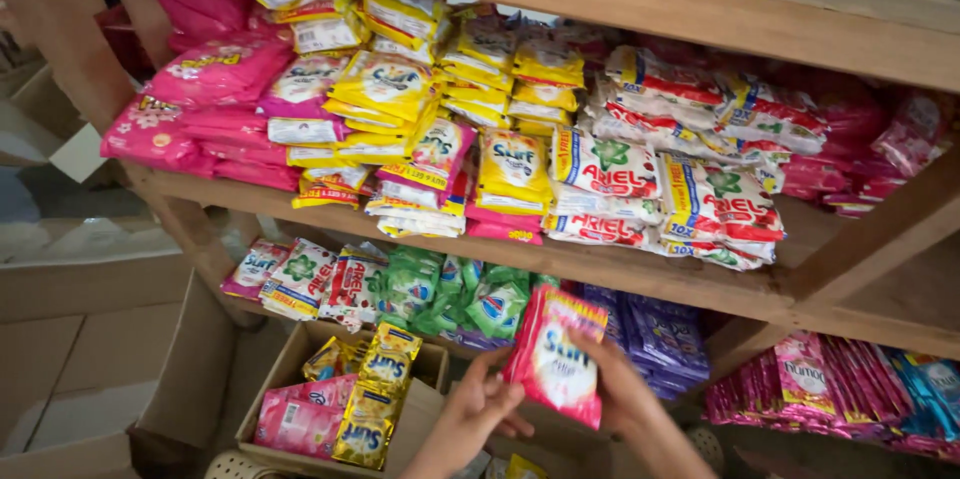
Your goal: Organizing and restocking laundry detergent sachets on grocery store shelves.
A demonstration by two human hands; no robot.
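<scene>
Pink sachets (553,354), a small stack, sit low centre in front of the bottom shelf, held upright and tilted slightly left. Right hand (612,376) grips the stack's right edge, fingers behind, thumb side on front. Left hand (478,404) is open, fingers spread, just beside the stack's lower left corner; contact unclear. Both forearms come up from the bottom edge. Cardboard box (420,409) below left holds yellow and pink sachets. Purple sachets (655,334) lie right behind the stack, green sachets (455,294) behind left. Wooden shelf (640,274) above carries more stacked packs.
</scene>
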